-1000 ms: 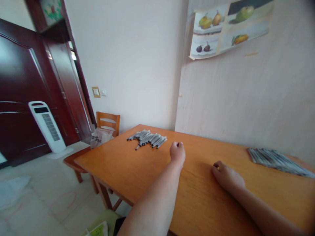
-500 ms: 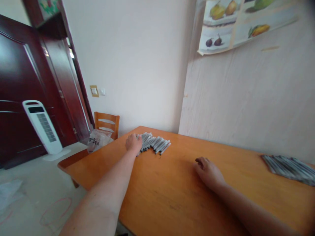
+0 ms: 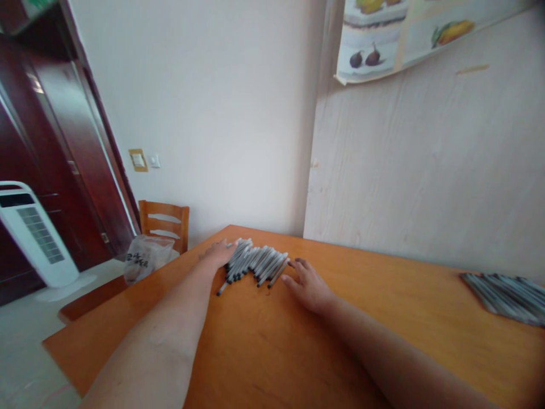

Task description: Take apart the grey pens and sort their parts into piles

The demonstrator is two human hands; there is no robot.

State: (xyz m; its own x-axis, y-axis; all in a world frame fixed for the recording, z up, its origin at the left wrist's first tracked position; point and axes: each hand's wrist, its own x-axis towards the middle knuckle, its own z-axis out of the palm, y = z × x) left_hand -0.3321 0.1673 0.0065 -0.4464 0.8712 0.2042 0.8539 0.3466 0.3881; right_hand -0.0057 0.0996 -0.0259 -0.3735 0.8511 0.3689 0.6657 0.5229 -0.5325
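A pile of several grey pens with black tips point(image 3: 254, 263) lies at the far left end of the orange wooden table point(image 3: 383, 318). My left hand point(image 3: 218, 253) rests flat against the pile's left side, fingers stretched out and touching the pens. My right hand point(image 3: 307, 283) lies open on the table at the pile's right side, fingertips at the nearest pens. Neither hand holds anything.
A second heap of grey pens point(image 3: 506, 291) lies at the table's far right by the wall. A wooden chair point(image 3: 164, 222) with a plastic bag point(image 3: 145, 259) stands past the table's left end. A white tower heater point(image 3: 29, 233) stands by the dark door.
My right hand slid left across the table to the right side of the pen pile. My left hand went to the pile's left side and flattened. The view shifted left.
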